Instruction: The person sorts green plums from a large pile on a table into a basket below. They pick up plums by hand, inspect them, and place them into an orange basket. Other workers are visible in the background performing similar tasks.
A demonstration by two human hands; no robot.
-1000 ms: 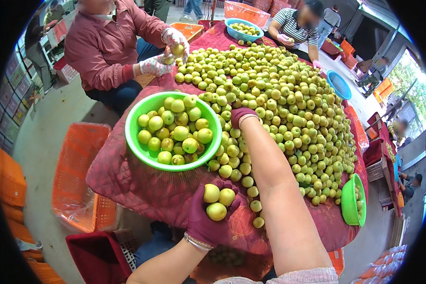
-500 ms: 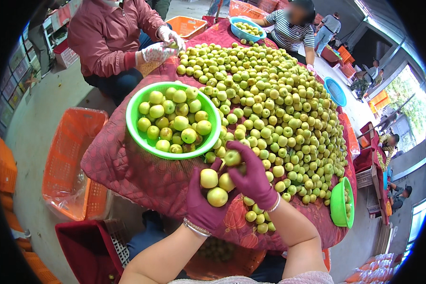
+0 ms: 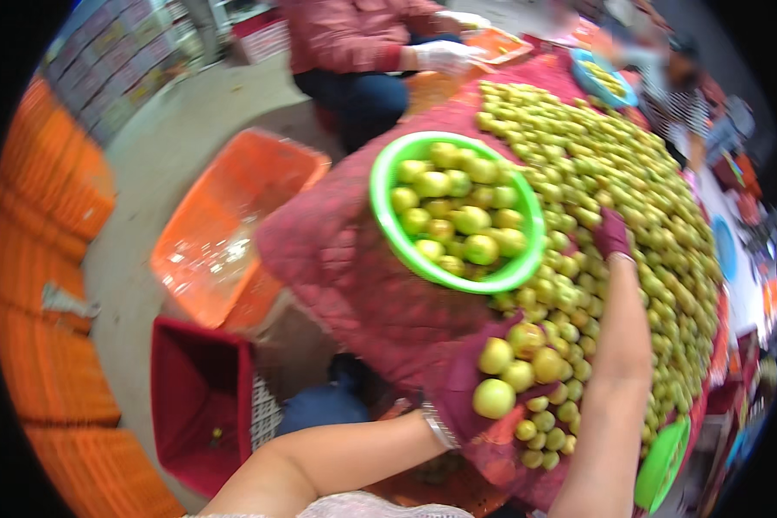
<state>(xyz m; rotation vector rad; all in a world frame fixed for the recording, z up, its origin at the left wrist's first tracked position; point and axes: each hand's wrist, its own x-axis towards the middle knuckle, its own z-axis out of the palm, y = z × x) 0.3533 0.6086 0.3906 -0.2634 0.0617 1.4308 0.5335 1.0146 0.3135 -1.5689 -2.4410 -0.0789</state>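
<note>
Fruit count in the cupped left hand (image 3: 483, 388) rises to four green fruits (image 3: 518, 371); the right hand (image 3: 611, 235) is back reaching into the desk's heap (image 3: 630, 198), its grip hidden, beside the green bowl (image 3: 388, 216).

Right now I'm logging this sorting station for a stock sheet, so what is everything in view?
fruits: too many to count, yellow-green, heaped on the table
table cover: one, dark red, quilted, under the heap
green bowl: one, on the cover's near corner, full of fruits
orange crate: one, on the floor, left
red crate: one, on the floor, near left
blue bowl: one, far end
seated person: one, red top, white gloves, far side
left hand: purple glove, cupping about four fruits
right hand: purple glove, reaching into the heap
</note>
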